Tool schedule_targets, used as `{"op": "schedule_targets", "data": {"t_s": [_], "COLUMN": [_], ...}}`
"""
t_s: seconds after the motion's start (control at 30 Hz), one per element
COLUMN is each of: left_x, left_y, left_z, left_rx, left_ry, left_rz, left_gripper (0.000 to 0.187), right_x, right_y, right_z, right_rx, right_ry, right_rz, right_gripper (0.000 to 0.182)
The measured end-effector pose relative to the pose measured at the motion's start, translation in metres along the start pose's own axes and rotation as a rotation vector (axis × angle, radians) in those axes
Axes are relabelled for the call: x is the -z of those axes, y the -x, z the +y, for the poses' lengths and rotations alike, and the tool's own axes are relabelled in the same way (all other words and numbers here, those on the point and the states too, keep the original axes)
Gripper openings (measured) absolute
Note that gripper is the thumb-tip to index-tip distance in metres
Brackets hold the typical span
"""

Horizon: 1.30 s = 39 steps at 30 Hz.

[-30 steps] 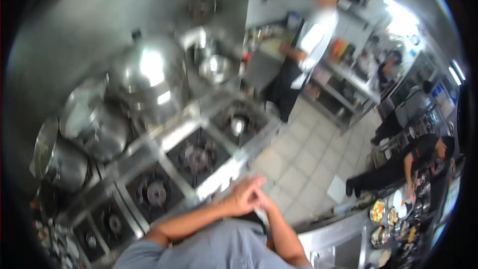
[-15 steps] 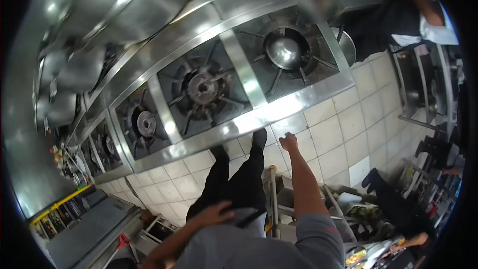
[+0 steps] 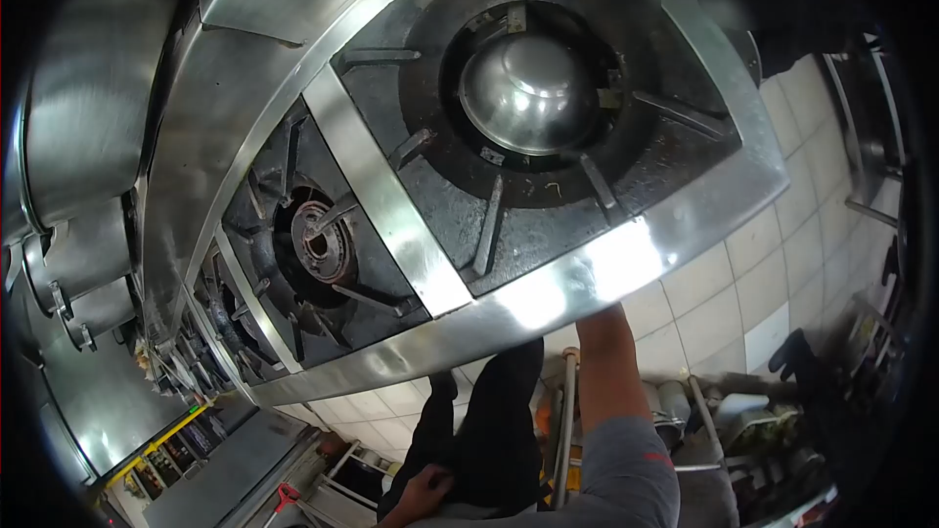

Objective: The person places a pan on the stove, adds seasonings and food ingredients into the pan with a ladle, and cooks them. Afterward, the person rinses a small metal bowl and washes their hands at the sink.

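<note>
A round, shiny metal dome (image 3: 531, 93) sits in the middle of the large burner, ringed by dark grate arms. My right forearm (image 3: 611, 372) reaches forward to the stove's steel front rim (image 3: 626, 259), and that hand is hidden beneath the rim. Low in the view, my left hand (image 3: 427, 487) rests by my dark trousers, its fingers loosely curled and slightly apart, with nothing seen in it. To the left, a smaller burner (image 3: 318, 242) with a rusty ring has nothing on it.
Steel pots (image 3: 88, 235) hang or stand at the left. A flat grey counter (image 3: 225, 469) lies at the lower left. Metal rails and containers (image 3: 743, 409) stand behind my right arm. A person's dark shoe (image 3: 787, 357) shows on the tiled floor at the right.
The view has come closer to the stove, and the domed burner looks larger. My right hand, earlier visible above the floor, is now hidden under the front rim. My left hand is lower.
</note>
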<state>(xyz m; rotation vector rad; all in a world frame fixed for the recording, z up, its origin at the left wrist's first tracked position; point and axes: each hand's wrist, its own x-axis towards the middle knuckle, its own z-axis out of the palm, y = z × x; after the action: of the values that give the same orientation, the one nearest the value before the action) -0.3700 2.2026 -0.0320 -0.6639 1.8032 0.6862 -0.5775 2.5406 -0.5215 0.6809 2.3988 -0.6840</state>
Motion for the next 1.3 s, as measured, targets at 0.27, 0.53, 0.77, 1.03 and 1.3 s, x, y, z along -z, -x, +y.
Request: {"op": "schedule_targets", "data": {"t_s": [0.27, 0.53, 0.77, 1.03, 1.3], "left_x": [-0.006, 0.044, 0.105, 0.184, 0.27], "left_y": [0.0, 0.018, 0.013, -0.023, -0.01], "left_z": [-0.05, -0.054, -0.15, -0.316, -0.467], "left_rx": [0.082, 0.021, -0.242, -0.354, -0.389], "left_ry": [0.273, 0.537, 0.53, 0.591, 0.434], "left_rz": [-0.007, -0.078, -0.012, 0.092, 0.067], "left_gripper": [0.029, 0.029, 0.028, 0.024, 0.029], "right_x": [-0.002, 0.123, 0.095, 0.061, 0.138], "right_y": [0.011, 0.16, 0.311, 0.431, 0.686], "right_z": [-0.023, -0.041, -0.002, -0.059, -0.139], "right_rx": [0.047, -0.066, -0.416, -0.782, -0.371], "right_ry": [-0.122, 0.031, 0.002, -1.345, -1.452], "right_rz": [0.055, -0.013, -0.12, -0.074, 0.611], "right_gripper": [0.046, 0.037, 0.043, 0.019, 0.017]}}
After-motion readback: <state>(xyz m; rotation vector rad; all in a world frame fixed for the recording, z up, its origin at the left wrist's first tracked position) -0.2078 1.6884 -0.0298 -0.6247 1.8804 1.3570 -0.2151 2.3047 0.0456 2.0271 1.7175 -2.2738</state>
